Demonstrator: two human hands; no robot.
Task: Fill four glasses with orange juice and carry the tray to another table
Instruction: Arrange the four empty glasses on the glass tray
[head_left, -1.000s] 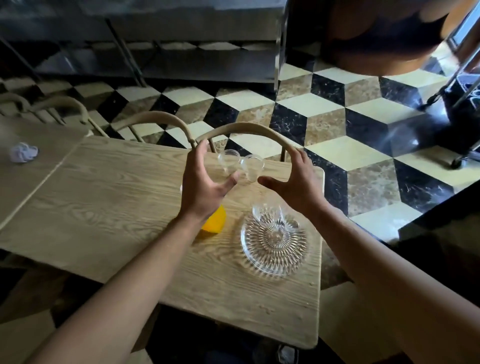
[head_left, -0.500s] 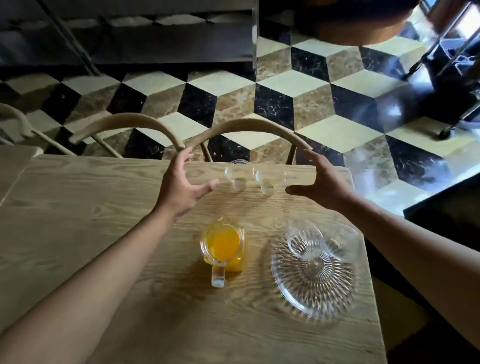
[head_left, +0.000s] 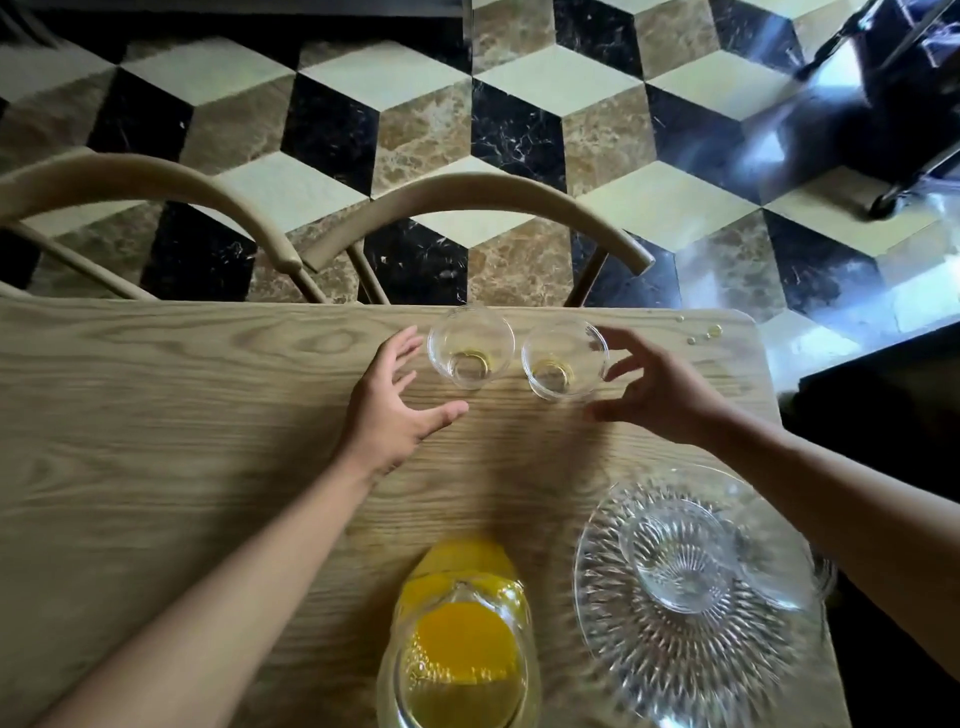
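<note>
On the wooden worktop two small clear glasses stand side by side near the far edge, just in front of the curved backs of two wooden chairs. The left glass and the right glass are upright, nearly touching, each with only a thin yellowish trace at the bottom. The left hand hovers just left of the left glass, fingers spread and relaxed, thumb stretched out beneath that glass, gripping nothing; whether a fingertip touches the glass wall cannot be told. The right hand sits just right of the right glass, fingers loosely curved toward its rim and holding nothing; contact there is also unclear. Nearer than the glasses, at the bottom edge of the view, stands a clear jug holding orange juice. Right of the jug lies the round cut-glass tray, its rim near the worktop's right edge. On the tray stand two more clear glasses, one toward its middle and another just right of it, partly hidden by the right forearm. A few small droplets lie on the worktop's far right corner, beyond the right hand. Past the chairs the floor is tiled in a black, cream and brown cube pattern.
</note>
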